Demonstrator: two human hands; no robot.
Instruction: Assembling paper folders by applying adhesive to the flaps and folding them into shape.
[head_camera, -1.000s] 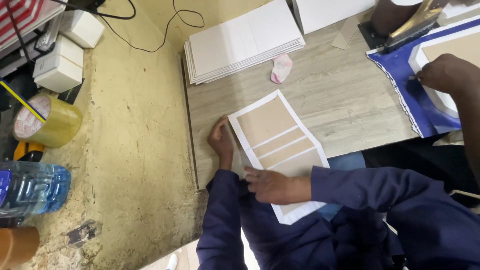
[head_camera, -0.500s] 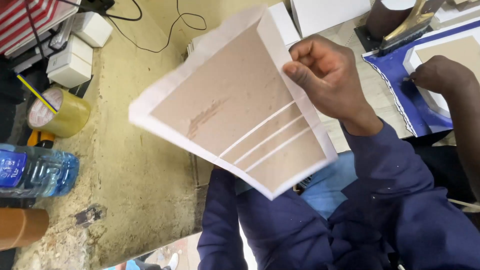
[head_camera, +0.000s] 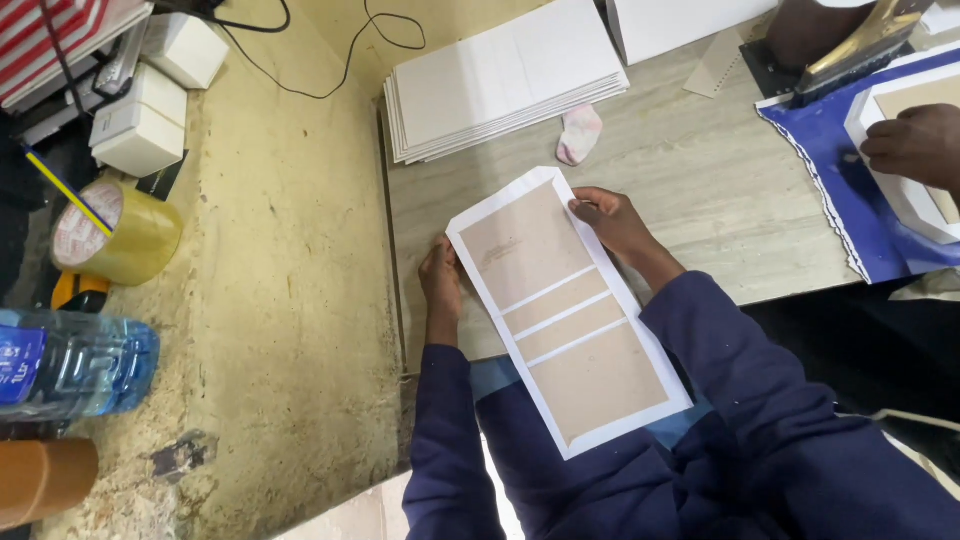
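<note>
A long white paper sheet with several brown board panels glued on it (head_camera: 560, 305) lies half on the wooden table (head_camera: 700, 180), its near end hanging over my lap. My left hand (head_camera: 440, 280) presses against its left edge. My right hand (head_camera: 610, 220) grips its upper right edge, fingers curled on the paper. Both sleeves are dark blue.
A stack of grey boards (head_camera: 505, 85) and a small pink-white cloth (head_camera: 580, 133) lie further back. Another person's hand (head_camera: 915, 145) works on a white piece over blue paper (head_camera: 830, 190) at right. A tape roll (head_camera: 115, 232), a water bottle (head_camera: 70, 365) and white boxes (head_camera: 145, 125) sit on the left.
The sheet was flat on the table, then lifted up toward the camera by my right hand. Now it is laid down again, turned lengthwise, with both hands at its edges.
</note>
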